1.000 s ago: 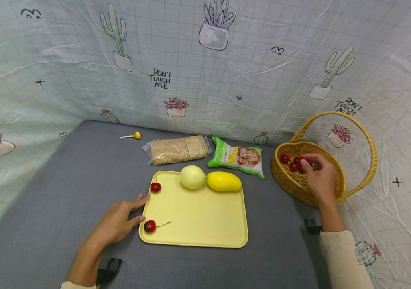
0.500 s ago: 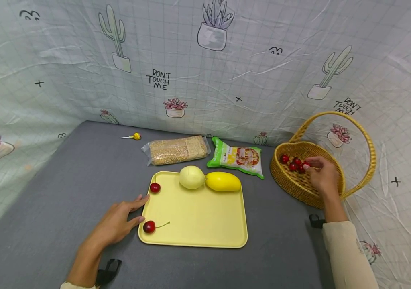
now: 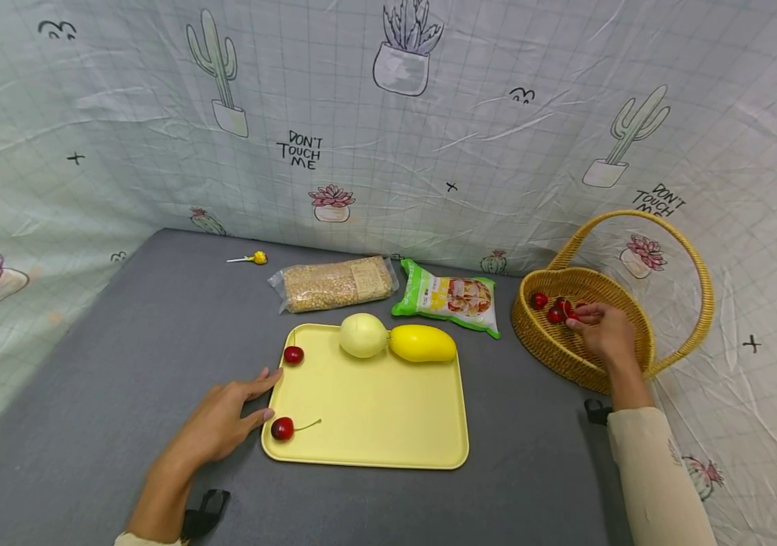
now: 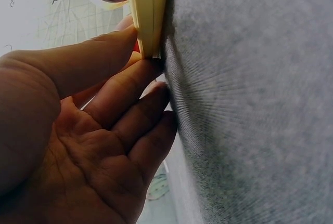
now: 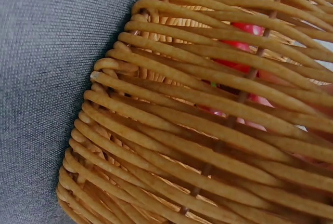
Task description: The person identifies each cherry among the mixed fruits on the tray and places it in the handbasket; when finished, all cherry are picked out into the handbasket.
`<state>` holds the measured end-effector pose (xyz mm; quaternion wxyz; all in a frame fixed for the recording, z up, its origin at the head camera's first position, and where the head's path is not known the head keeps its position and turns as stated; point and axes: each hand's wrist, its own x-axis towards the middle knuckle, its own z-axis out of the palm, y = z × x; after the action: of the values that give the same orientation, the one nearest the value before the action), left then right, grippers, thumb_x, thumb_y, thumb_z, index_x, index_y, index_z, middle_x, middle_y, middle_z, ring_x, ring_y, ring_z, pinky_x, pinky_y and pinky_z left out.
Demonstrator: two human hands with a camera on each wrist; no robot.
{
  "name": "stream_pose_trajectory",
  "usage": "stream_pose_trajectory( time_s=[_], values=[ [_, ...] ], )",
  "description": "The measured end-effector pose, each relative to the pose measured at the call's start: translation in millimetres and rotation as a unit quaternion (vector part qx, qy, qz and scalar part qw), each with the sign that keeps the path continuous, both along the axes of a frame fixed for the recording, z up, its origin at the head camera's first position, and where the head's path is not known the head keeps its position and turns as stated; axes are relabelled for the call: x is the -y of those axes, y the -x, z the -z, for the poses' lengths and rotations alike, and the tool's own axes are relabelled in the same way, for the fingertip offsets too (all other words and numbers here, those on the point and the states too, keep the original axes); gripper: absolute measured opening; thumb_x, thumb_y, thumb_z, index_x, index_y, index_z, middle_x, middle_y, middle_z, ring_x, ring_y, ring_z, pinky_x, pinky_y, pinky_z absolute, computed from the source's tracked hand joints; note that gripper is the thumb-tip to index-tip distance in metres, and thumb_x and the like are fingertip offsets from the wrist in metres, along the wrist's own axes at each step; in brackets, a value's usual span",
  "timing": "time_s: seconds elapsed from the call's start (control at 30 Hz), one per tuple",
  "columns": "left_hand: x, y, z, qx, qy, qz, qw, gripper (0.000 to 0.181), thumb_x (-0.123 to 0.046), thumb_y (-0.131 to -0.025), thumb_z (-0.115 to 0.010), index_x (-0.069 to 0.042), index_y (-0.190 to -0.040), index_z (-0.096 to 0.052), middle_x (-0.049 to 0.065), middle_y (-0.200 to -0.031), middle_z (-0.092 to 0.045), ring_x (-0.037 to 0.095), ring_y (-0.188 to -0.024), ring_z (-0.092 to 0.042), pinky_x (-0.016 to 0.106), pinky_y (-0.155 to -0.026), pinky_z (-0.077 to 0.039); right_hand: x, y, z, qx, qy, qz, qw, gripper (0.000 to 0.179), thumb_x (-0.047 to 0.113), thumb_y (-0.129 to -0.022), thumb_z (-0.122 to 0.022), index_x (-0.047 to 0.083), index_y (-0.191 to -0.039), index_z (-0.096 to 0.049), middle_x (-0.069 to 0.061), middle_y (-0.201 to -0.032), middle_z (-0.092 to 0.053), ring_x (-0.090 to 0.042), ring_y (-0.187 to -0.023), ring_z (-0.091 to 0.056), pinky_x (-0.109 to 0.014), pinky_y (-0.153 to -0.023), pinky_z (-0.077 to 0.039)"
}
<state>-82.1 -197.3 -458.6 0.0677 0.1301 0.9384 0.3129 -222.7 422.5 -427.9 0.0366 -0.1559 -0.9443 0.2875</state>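
My left hand (image 3: 219,419) lies on the grey surface at the left edge of a yellow tray (image 3: 375,409), its extended thumb and fingertips touching the rim. In the left wrist view, the thumb meets the tray's edge (image 4: 148,16). Two cherries lie on the tray: one with its stem (image 3: 282,428) near the thumb, another (image 3: 294,355) further back. My right hand (image 3: 610,334) reaches into a wicker basket (image 3: 555,360), pinching a cherry (image 3: 572,318) among several others (image 3: 539,300). The basket's weave largely hides that hand in the right wrist view.
On the tray's back edge sit a pale green round fruit (image 3: 363,335) and a yellow mango-like fruit (image 3: 423,343). Behind it lie a bag of grains (image 3: 337,284), a green snack packet (image 3: 450,296) and a lollipop (image 3: 259,258). The basket's handle (image 3: 696,273) arches up at right.
My right hand has shifted slightly inside the basket, its fingertips now a little lower, and the cherries near them have moved slightly. My left hand stays at the tray's edge.
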Motion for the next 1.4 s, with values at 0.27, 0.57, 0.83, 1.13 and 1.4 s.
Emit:
stream_pose_trajectory(
  time_s=[0.27,0.57,0.83,1.13,1.4],
  values=[
    [0.2,-0.2,0.0,0.0,0.0,0.001,1.0,0.063,-0.012,-0.095,-0.079,-0.007,-0.154,-0.057,0.027,-0.154,-0.054,0.051,-0.142,-0.053,0.069,-0.11,-0.047,-2,3.1,1.3,0.032,-0.018,-0.014,0.9992,0.04,0.037,-0.1,-0.076,0.001,-0.118,-0.074,-0.021,-0.112,-0.08,-0.04,-0.105,-0.067,-0.052,-0.089,-0.052],
    [0.1,0.1,-0.1,-0.002,-0.001,-0.001,1.0,0.063,-0.012,-0.095,-0.079,-0.007,-0.153,-0.057,0.027,-0.153,-0.055,0.051,-0.142,-0.052,0.069,-0.11,-0.047,-2,4.9,2.0,0.036,-0.02,-0.012,0.9991,0.04,0.037,-0.097,-0.079,0.002,-0.116,-0.075,-0.015,-0.102,-0.082,-0.032,-0.097,-0.067,-0.043,-0.083,-0.049],
    [0.4,0.8,0.3,0.004,0.005,-0.002,1.0,0.063,-0.011,-0.095,-0.079,-0.007,-0.154,-0.057,0.027,-0.154,-0.054,0.052,-0.142,-0.052,0.068,-0.11,-0.047,3,0.0,-2.6,0.004,-0.022,-0.003,0.9998,0.042,0.037,-0.099,-0.077,0.001,-0.119,-0.074,-0.026,-0.12,-0.076,-0.041,-0.106,-0.066,-0.042,-0.078,-0.051],
    [0.3,1.1,-0.6,0.005,0.004,0.001,1.0,0.063,-0.011,-0.095,-0.079,-0.007,-0.154,-0.057,0.027,-0.155,-0.053,0.052,-0.143,-0.051,0.069,-0.11,-0.047,28,-9.8,-19.7,-0.121,-0.028,0.002,0.9922,0.043,0.043,-0.098,-0.077,0.008,-0.124,-0.075,-0.02,-0.123,-0.077,-0.027,-0.099,-0.064,-0.037,-0.084,-0.047],
    [0.8,1.2,0.5,-0.003,0.003,0.004,1.0,0.063,-0.01,-0.095,-0.079,-0.006,-0.153,-0.057,0.027,-0.154,-0.054,0.052,-0.142,-0.052,0.069,-0.11,-0.047,76,-29.7,-46.5,-0.231,0.015,-0.022,0.9726,0.036,0.038,-0.092,-0.085,0.016,-0.119,-0.079,0.016,-0.093,-0.068,-0.004,-0.076,-0.054,-0.015,-0.066,-0.042]
  ],
)
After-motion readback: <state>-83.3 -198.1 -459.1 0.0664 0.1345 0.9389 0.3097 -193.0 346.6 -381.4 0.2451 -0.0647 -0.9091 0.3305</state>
